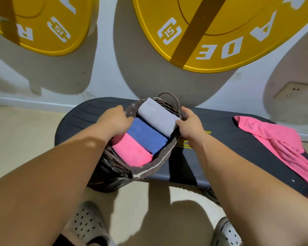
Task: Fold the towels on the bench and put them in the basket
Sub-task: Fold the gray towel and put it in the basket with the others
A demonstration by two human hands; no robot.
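Observation:
A dark wicker basket (150, 168) with a patterned liner stands on the black bench (220, 139). Three folded towels lie side by side in it: a grey towel (156, 116) farthest from me, a blue towel (147, 134) in the middle and a pink folded towel (132, 150) nearest. My left hand (114, 119) reaches into the basket's left side, fingertips against the grey and blue towels. My right hand (189, 122) is at the basket's right rim, thumb pressed on the grey towel's end. An unfolded pink towel (277, 142) lies crumpled on the bench's right end.
Two big yellow weight plates (220, 32) lean on the white wall behind the bench. A wall socket (292, 89) is low on the right. My feet in grey perforated clogs (86, 222) stand on the beige floor before the bench.

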